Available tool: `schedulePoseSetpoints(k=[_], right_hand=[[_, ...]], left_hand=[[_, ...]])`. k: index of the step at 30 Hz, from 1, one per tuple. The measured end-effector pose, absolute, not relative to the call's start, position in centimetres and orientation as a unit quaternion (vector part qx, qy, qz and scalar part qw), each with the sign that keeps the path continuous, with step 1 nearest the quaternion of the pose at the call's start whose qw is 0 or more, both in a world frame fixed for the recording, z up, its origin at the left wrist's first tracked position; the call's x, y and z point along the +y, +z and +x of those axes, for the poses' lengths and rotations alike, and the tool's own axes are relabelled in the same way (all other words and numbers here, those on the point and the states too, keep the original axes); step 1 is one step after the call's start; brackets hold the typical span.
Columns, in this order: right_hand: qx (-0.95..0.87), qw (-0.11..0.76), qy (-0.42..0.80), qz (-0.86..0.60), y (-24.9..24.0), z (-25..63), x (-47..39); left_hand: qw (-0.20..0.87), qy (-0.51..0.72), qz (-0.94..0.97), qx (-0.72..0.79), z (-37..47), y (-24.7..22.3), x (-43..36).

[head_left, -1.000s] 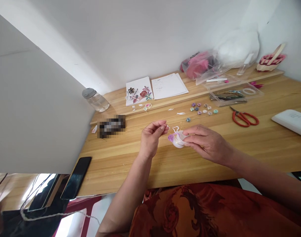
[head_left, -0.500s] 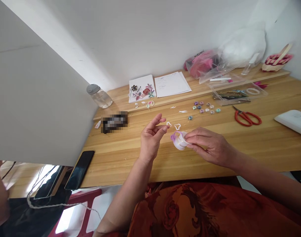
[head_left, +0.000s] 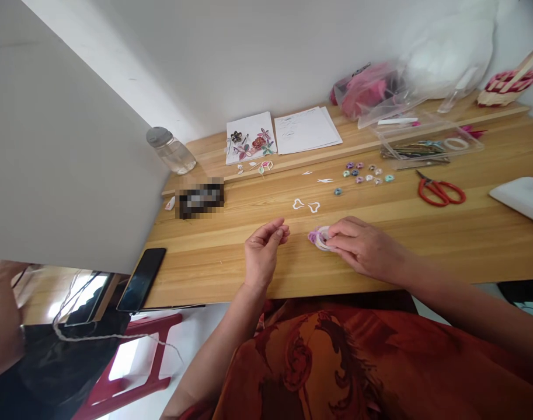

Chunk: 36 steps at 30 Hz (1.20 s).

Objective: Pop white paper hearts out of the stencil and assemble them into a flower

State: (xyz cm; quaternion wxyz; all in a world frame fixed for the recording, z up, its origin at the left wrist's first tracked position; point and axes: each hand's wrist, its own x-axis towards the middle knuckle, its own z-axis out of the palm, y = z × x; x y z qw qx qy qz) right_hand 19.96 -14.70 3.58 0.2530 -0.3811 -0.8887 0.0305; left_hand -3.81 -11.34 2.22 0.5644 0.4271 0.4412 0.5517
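My right hand [head_left: 362, 245] grips a small clear spool [head_left: 323, 239] with purple material on its left side, low over the wooden table. To its left is my left hand [head_left: 264, 248], thumb and fingertips pressed together; anything between them is too small to make out. Beyond the hands lie two white curved outline pieces [head_left: 313, 207]. Farther back are thin white slivers [head_left: 324, 181] and several small coloured spools [head_left: 359, 172]. Red-handled scissors [head_left: 441, 191] rest to the right of these spools.
A raised ledge [head_left: 213, 179] carries papers [head_left: 307, 131], flower pieces, a water bottle [head_left: 172, 151], a clear tray [head_left: 424, 140] and a basket [head_left: 509, 87]. A phone [head_left: 142, 280] lies at the left edge, a white case [head_left: 522, 197] at right. Another person's arm [head_left: 3, 321] shows far left.
My left hand has drawn away from the spool, and its spread fingers have closed together. The spool has turned and sits lower in my right hand. The view has shifted slightly.
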Motion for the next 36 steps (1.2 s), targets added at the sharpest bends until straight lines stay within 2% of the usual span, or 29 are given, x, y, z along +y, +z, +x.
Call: schedulePoseSetpoints(k=[6, 16, 26, 36], right_hand=[[-0.87, 0.297, 0.07, -0.386, 3.1, 20.1, -14.4], [-0.776, 0.339, 0.078, -0.527, 3.6, 17.8, -13.9], [-0.696, 0.377, 0.258, -0.554, 2.9, 17.0, -12.7], [-0.673, 0.412, 0.311, -0.529, 1.8, 16.9, -12.4]], left_hand=[[0.577, 0.546, 0.421, 0.437, -4.0, 1.4, -11.8], [0.586, 0.546, 0.418, 0.429, -3.3, 1.2, -11.8], [0.584, 0.544, 0.42, 0.432, -3.3, 0.8, -11.8], [0.573, 0.458, 0.542, 0.409, -1.9, 0.8, -11.8]])
